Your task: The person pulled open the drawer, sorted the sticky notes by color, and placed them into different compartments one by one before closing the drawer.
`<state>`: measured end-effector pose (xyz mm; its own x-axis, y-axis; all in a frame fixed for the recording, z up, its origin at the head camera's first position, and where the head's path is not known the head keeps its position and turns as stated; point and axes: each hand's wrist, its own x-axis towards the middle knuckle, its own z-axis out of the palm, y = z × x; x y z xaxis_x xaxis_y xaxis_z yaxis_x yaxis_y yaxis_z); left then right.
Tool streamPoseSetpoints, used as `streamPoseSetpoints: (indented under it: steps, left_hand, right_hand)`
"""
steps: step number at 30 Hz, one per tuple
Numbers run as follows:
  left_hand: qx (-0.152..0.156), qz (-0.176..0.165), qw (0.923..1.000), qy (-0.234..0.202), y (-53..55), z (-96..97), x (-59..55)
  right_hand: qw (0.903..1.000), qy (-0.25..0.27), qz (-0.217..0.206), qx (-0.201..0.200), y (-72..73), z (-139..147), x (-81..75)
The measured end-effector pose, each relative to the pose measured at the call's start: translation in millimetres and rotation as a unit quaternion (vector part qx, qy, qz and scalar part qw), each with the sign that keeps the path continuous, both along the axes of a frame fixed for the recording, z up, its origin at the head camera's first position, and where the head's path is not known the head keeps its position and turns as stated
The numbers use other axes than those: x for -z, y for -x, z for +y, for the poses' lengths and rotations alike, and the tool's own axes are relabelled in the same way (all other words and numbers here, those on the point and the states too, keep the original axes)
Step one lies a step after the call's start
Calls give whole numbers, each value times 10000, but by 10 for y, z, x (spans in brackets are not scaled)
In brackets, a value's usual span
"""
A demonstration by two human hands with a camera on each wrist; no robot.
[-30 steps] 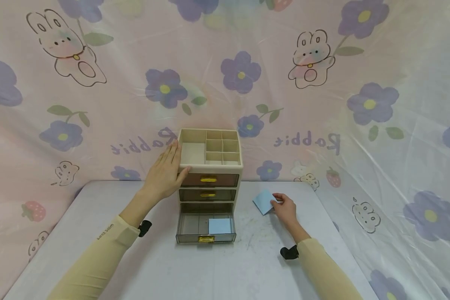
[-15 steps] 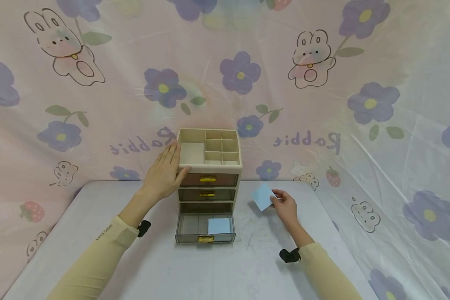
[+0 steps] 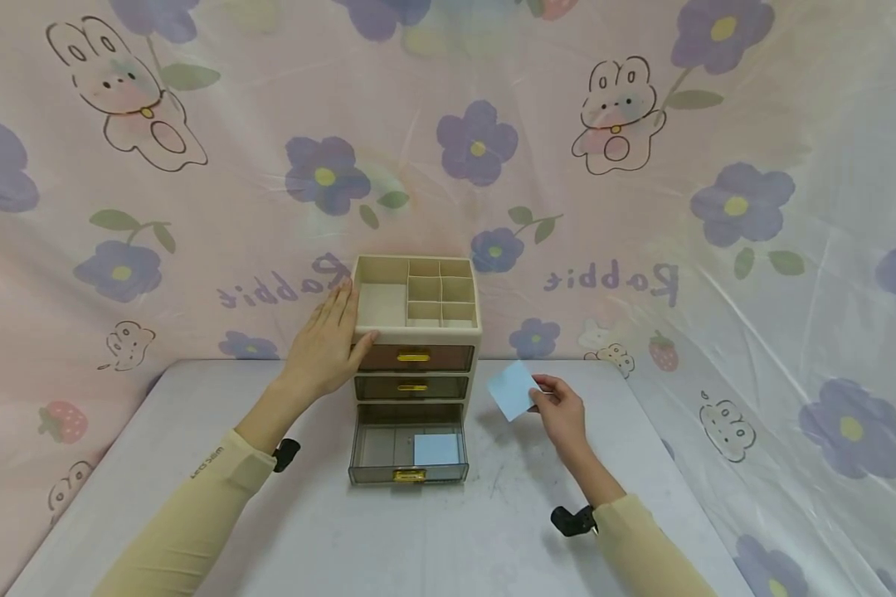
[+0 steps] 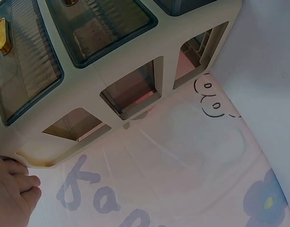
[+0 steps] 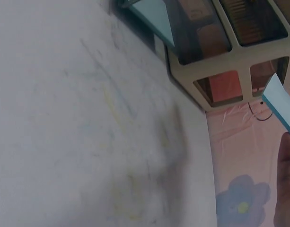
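In the head view a cream desktop drawer organizer (image 3: 418, 333) stands on the table, its bottom drawer (image 3: 377, 452) pulled out. My left hand (image 3: 324, 344) rests along the organizer's upper left side, fingers extended and thumb at the front top edge. The left wrist view shows part of that hand (image 4: 14, 194) beside the cream frame. My right hand (image 3: 563, 412) pinches a light blue sticky note pad (image 3: 511, 390) by its corner, above the table to the right of the organizer. The pad's thin side (image 5: 279, 104) shows in the right wrist view. Another light blue pad (image 3: 435, 449) lies in the drawer's right part.
Two upper drawers with gold handles (image 3: 413, 356) are closed. The organizer's top holds one large compartment (image 3: 383, 304) and several small ones. A patterned curtain (image 3: 403, 108) hangs behind the white table (image 3: 508, 531), which carries faint marks.
My right hand has lifted the blue sticky note pad and brought it left, closer to the organizer. The left hand has stayed at the organizer's side.
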<state>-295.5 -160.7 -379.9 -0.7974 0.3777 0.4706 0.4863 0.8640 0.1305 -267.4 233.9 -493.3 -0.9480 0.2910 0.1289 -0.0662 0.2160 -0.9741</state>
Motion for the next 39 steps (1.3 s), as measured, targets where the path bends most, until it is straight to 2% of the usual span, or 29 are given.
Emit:
streamPoseSetpoints:
  steps: [9,18,39]
  left_hand:
    - [-3,-16,10000,6,-8,0,-7]
    - [-39,80,9999,46,-1,-7,-8]
    - [-42,26,10000,51,-4,9,1]
  right_hand:
    - [9993,117,286,-197,-164,-105,-53]
    - [9978,287,403,-441,-298,-229,-74]
    - [9909,179,786,-1076,-436,-595,-61]
